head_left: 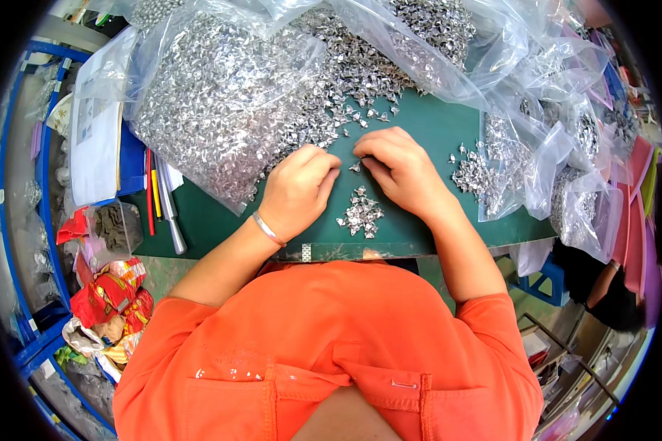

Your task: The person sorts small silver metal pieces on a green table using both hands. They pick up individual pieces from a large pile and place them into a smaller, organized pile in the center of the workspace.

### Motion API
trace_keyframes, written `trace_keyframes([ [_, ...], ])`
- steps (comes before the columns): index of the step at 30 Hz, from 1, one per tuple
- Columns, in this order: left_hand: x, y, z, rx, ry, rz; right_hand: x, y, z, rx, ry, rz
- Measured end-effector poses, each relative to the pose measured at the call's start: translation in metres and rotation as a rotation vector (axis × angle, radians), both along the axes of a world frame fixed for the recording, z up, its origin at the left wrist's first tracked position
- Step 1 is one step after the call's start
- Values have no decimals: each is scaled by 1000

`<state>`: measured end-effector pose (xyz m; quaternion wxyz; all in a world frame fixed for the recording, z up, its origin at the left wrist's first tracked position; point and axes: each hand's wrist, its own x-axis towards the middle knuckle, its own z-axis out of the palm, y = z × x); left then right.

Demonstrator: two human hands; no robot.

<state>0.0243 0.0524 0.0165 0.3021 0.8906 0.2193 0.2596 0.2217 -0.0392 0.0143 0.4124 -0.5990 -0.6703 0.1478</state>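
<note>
Both my hands work close together over the green table mat. My left hand, with a silver bangle on the wrist, has its fingers closed in a pinch; whatever lies between them is hidden. My right hand is also pinched, with a small silver metal part at its fingertips. Between my forearms sits a little pile of similar winged metal parts. Beyond my hands spreads a large heap of the same parts, some loose and some under a clear plastic bag.
At right, a smaller heap spills from clear bags. On the left are a red pen, a yellow one, a silver pointed tool, papers and a plastic tub. A blue rack stands beyond.
</note>
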Motion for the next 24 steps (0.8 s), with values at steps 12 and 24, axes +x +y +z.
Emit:
trace_keyframes([
  [12,4,-2,3,-31,-40,21,10,-10,-3,-70,-95,-22],
  [24,-24,-2,5,104,9,119,14,-26,4,-130,-67,99],
])
